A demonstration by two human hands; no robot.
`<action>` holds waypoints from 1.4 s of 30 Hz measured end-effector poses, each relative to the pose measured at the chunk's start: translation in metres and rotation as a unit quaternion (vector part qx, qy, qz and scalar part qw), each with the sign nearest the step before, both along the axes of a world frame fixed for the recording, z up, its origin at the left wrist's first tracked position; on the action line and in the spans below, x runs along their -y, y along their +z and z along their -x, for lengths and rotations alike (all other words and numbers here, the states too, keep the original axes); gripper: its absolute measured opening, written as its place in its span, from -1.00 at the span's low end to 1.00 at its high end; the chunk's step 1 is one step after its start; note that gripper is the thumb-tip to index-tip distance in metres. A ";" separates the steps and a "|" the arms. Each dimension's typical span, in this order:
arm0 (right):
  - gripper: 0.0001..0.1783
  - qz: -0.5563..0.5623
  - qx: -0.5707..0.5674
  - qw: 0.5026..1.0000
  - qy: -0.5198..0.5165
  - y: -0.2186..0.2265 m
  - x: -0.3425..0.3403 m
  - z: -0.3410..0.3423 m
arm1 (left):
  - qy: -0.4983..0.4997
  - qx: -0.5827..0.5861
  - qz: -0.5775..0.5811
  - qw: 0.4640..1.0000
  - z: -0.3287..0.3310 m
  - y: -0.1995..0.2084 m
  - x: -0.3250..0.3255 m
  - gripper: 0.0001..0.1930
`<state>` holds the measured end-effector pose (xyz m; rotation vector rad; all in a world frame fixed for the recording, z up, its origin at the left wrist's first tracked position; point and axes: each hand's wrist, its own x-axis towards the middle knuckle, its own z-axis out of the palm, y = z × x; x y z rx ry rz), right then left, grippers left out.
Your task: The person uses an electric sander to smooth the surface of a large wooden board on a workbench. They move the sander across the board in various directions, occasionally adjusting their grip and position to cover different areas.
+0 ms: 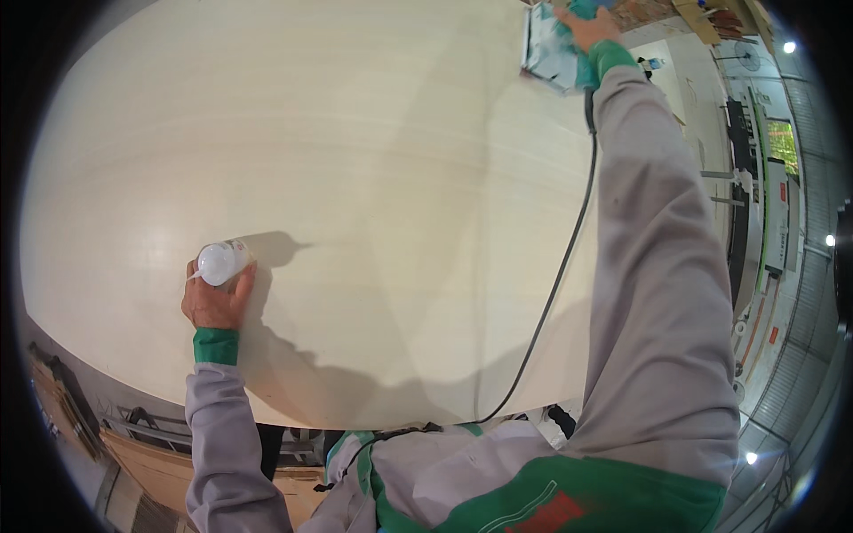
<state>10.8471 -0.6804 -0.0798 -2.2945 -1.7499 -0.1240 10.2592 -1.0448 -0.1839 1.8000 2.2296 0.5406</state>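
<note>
The left hand (216,305), at a green cuff, is curled around a translucent white plastic squeeze bottle (222,261) with a thin spout, on the left part of a broad, pale cream bench (355,133). The right hand (593,30) reaches far out, its fingers wrapped over a boxy teal-and-white handheld tool (549,55) at the far right edge. A dark, flexible power cord (562,249) curves from the tool to the near edge.

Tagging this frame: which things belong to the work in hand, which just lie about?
In use:
white bottle, in left hand
teal corded tool, under right hand
its dark cord
pale work surface

Apparently just around:
fan, upper right
brown board, lower left
</note>
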 end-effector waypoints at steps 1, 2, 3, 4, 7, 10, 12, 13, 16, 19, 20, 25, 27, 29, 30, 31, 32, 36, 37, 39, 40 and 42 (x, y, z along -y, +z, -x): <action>0.13 0.028 -0.010 0.999 -0.015 0.005 -0.019 -0.002 | -0.025 0.000 -0.031 0.999 0.000 0.001 -0.001 -0.45; 0.07 0.055 -0.019 0.998 -0.031 0.009 -0.027 0.002 | -0.044 0.003 -0.053 0.998 -0.001 0.002 -0.002 -0.47; 0.05 0.077 -0.010 0.997 -0.027 0.013 -0.028 0.006 | -0.068 0.017 -0.068 0.995 -0.001 0.005 -0.003 -0.49; 0.02 0.099 -0.002 0.995 -0.025 0.018 -0.023 0.011 | -0.052 0.004 -0.061 0.997 -0.006 0.008 -0.004 -0.49; 0.01 0.107 -0.164 0.981 0.012 0.027 0.020 0.026 | -0.009 0.001 -0.034 0.999 -0.014 0.017 -0.006 -0.48; 0.03 0.055 -0.137 0.989 0.029 0.019 0.078 0.041 | 0.021 -0.003 0.000 1.000 -0.015 0.020 -0.006 -0.45; 0.06 0.052 -0.076 0.996 0.017 0.013 0.131 0.045 | 0.024 0.014 0.028 0.999 -0.013 0.019 -0.004 -0.42; 0.08 0.064 -0.070 0.995 0.004 0.011 0.165 0.047 | 0.034 -0.003 0.041 0.999 -0.015 0.018 -0.004 -0.41; 0.08 0.058 -0.096 0.994 -0.018 0.011 0.277 0.053 | 0.022 0.004 0.045 0.999 -0.018 0.011 -0.006 -0.37; 0.15 0.070 -0.136 0.985 -0.076 0.007 0.403 0.064 | -0.011 0.011 0.055 0.998 -0.029 0.006 -0.016 -0.31; 0.19 0.079 -0.150 0.981 -0.098 0.010 0.440 0.060 | -0.031 0.001 0.074 0.997 -0.038 0.004 -0.023 -0.28; 0.15 0.090 -0.133 0.977 -0.140 0.015 0.535 0.084 | -0.033 0.029 0.040 0.998 -0.013 -0.003 -0.032 -0.24; 0.15 0.100 -0.147 0.979 -0.101 0.003 0.575 0.150 | 0.026 0.018 0.065 0.997 0.017 -0.006 -0.028 -0.27; 0.14 0.124 -0.186 0.974 -0.040 0.004 0.588 0.219 | 0.021 -0.011 0.051 0.998 0.055 -0.012 -0.021 -0.18; 0.14 0.155 -0.233 0.960 0.000 0.007 0.590 0.252 | 0.007 -0.029 0.044 0.999 0.072 -0.016 -0.020 -0.15; 0.14 0.193 -0.264 0.944 0.037 0.015 0.590 0.285 | -0.016 -0.016 0.046 0.999 0.088 -0.019 -0.018 -0.14; 0.14 0.250 -0.284 0.925 0.048 0.024 0.587 0.314 | -0.004 -0.021 0.069 0.997 0.098 -0.021 -0.016 -0.14; 0.12 0.304 -0.307 0.896 0.103 0.055 0.587 0.352 | 0.015 -0.015 0.115 0.993 0.118 -0.025 -0.013 -0.13; 0.12 0.263 -0.297 0.916 0.066 0.058 0.591 0.345 | 0.028 -0.027 0.116 0.992 0.117 -0.025 -0.013 -0.13; 0.11 0.264 -0.289 0.920 0.000 0.053 0.604 0.310 | 0.041 -0.028 0.104 0.993 0.115 -0.024 -0.011 -0.12; 0.11 0.256 -0.277 0.925 -0.034 0.047 0.612 0.289 | 0.053 -0.052 0.113 0.991 0.113 -0.023 -0.009 -0.13; 0.13 0.250 -0.239 0.931 -0.119 0.031 0.627 0.239 | 0.027 -0.053 0.092 0.994 0.110 -0.023 -0.006 -0.17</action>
